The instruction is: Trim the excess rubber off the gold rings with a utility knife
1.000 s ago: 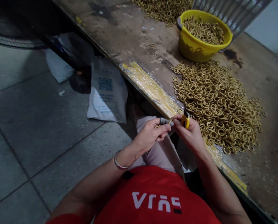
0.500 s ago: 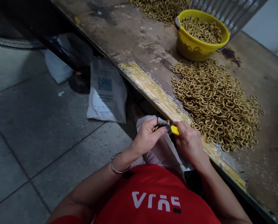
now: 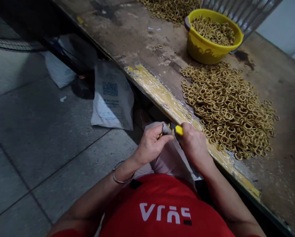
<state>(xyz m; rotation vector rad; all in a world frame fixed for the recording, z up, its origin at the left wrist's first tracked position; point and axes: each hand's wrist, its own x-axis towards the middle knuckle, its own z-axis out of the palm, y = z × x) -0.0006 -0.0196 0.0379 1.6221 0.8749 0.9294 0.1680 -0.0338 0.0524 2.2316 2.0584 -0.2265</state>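
Note:
My left hand [image 3: 152, 144] is closed on several brass rings [image 3: 159, 135], and a grey wrap [image 3: 166, 129] covers one of its fingertips. In my right hand [image 3: 194, 142] is a yellow-handled knife [image 3: 178, 129], its dark tip pointing left at the rings and close to the wrapped finger. Both hands are above my lap, beside the table's taped edge. To their right lies a large pile of brass rings [image 3: 233, 105] on the table. One loose ring [image 3: 189, 116] rests on the yellow tape.
A yellow basin [image 3: 206, 49] of rings stands behind the large pile. Another ring pile [image 3: 173, 10] is at the far edge of view. The wooden table [image 3: 137, 39] runs diagonally. A white printed sack [image 3: 112, 105] sits on the floor at left.
My right hand has moved a little left and up with the knife. My left hand has shifted slightly left, and its wrapped fingertip shows more clearly.

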